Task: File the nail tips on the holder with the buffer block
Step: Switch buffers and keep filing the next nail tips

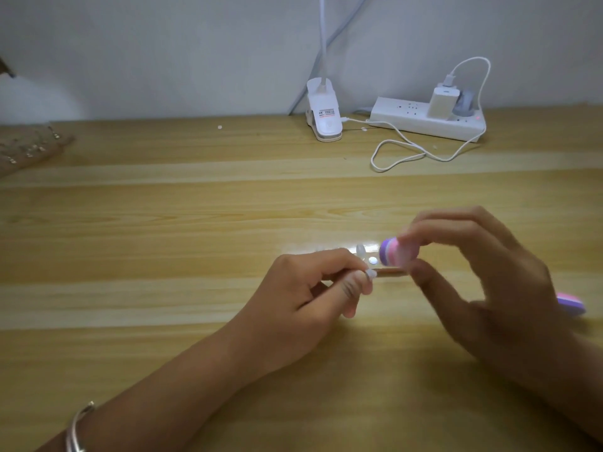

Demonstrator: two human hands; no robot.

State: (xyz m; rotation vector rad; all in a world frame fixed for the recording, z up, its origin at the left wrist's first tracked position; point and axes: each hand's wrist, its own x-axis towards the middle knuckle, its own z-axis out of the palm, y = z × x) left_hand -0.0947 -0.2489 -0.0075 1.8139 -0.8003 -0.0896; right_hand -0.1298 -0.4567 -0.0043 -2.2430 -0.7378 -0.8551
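Head view, buffer block pinched in right grip (blurred)

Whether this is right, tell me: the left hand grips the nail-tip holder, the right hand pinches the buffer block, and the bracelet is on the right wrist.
Not quite. The head view shows the bracelet on the left wrist; the rest stands.

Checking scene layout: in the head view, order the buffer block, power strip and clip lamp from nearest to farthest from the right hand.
1. Buffer block, held in the right hand.
2. Power strip, straight behind at the wall.
3. Clip lamp, behind, further left.
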